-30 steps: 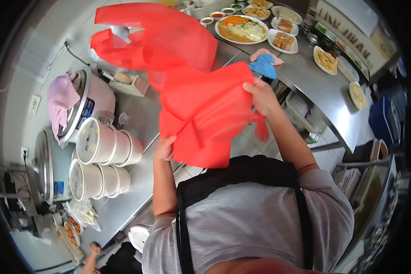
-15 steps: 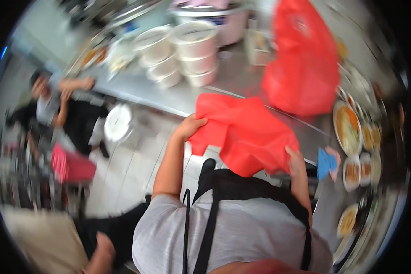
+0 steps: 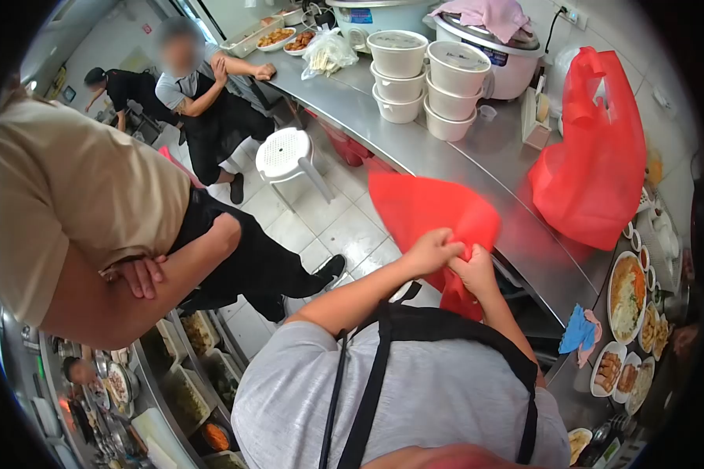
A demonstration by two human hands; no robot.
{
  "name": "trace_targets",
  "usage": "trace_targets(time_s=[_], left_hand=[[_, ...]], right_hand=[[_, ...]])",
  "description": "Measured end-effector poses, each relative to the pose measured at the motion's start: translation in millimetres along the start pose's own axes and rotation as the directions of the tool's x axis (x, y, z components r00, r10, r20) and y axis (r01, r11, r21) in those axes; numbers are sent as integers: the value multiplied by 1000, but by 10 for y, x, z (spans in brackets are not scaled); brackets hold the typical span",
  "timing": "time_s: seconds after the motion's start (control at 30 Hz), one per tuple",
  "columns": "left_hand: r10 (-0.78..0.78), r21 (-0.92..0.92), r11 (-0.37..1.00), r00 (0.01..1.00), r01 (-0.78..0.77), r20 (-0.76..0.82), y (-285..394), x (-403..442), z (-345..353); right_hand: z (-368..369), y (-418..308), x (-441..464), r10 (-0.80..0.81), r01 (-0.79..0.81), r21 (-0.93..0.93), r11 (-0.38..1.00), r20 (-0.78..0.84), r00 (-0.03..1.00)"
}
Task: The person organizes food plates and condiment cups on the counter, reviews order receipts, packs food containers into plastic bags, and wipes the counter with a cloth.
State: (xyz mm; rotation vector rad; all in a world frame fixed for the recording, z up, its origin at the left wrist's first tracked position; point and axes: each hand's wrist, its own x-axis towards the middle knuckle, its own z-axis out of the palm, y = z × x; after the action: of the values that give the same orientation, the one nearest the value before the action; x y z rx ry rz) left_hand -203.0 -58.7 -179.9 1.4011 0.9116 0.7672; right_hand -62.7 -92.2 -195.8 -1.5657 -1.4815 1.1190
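Observation:
My left hand and my right hand are close together, both closed on the gathered edge of a red plastic bag. The bag looks limp and flat, spreading up and left from my fingers, with a folded part hanging below them. It is slightly blurred at the top. Its far side overlaps the edge of the steel table. On that table, to the right, a filled red carrier bag stands upright with its handles up; its contents are hidden.
Stacked white lidded tubs stand at the back, before a large cooker. A white stool is on the floor. A person in a beige shirt stands close at left; others are beyond. Plates of food line the right.
My hands have come together from opposite sides of the red bag, bunching it between them. The view has turned, and the person in beige now shows much larger at left.

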Motion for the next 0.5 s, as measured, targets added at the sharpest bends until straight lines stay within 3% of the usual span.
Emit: trace_targets(time_s=[0.03, 0.07, 0.1, 0.13, 0.17, 0.2, 0.23, 0.27, 0.3, 0.33, 0.37, 0.4, 0.43, 0.5], left_hand=[[-14, -342, 940, 1000, 20, 22, -7, -28, -63], [-37, -257, 966, 998, 22, -54, 2, -61, -161], [-152, -103, 985, 981, 139, -124, -181, -12, -336], [-271, -121, 961, 928, 248, -255, -168, -8, -464], [-255, -416, 895, 950, 160, -183, -565, 135, -757], [-355, -739, 666, 916, 107, -187, -345, 69, -877], [-288, -821, 566, 951, 76, -110, -317, 42, -1121], [-183, -789, 614, 969, -18, -164, -351, 40, -1328], [-103, -830, 548, 993, 104, 57, -461, 74, -1693], [-305, -868, 492, 947, 67, -99, -215, 39, -1620], [-200, -749, 660, 950, -51, -241, -180, 72, -1626], [-66, -473, 878, 959, -76, -277, 96, -5, -1573], [-78, -429, 900, 939, -78, -335, 473, -77, -1294], [85, -87, 990, 952, -115, -294, 544, -44, -1321]], right_hand=[[-15, -92, -23, -64, 72, 216, 974, -41, 997], [-18, -233, -65, -116, 145, 419, 896, -94, 989], [-30, -312, -91, -151, 215, 597, 773, -157, 976], [-117, -232, -45, -126, 201, 487, 850, -182, 975], [-262, -234, -13, -266, 341, 227, 912, -304, 915], [-443, -218, 11, -414, 420, -69, 905, -377, 829], [-658, -145, 41, -375, 324, -192, 926, -414, 829], [-883, -46, 68, -336, 213, -301, 929, -454, 825], [-1088, 92, 109, -299, 86, -397, 914, -516, 803], [-1172, 86, 59, -314, 50, -441, 896, -551, 773], [-1257, 132, 52, -312, 7, -471, 882, -573, 758], [-1349, 188, 63, -315, -33, -504, 863, -590, 743], [-1432, 232, 44, -320, -72, -534, 842, -602, 731], [-1578, 164, -49, -231, -146, -576, 804, -529, 817]])
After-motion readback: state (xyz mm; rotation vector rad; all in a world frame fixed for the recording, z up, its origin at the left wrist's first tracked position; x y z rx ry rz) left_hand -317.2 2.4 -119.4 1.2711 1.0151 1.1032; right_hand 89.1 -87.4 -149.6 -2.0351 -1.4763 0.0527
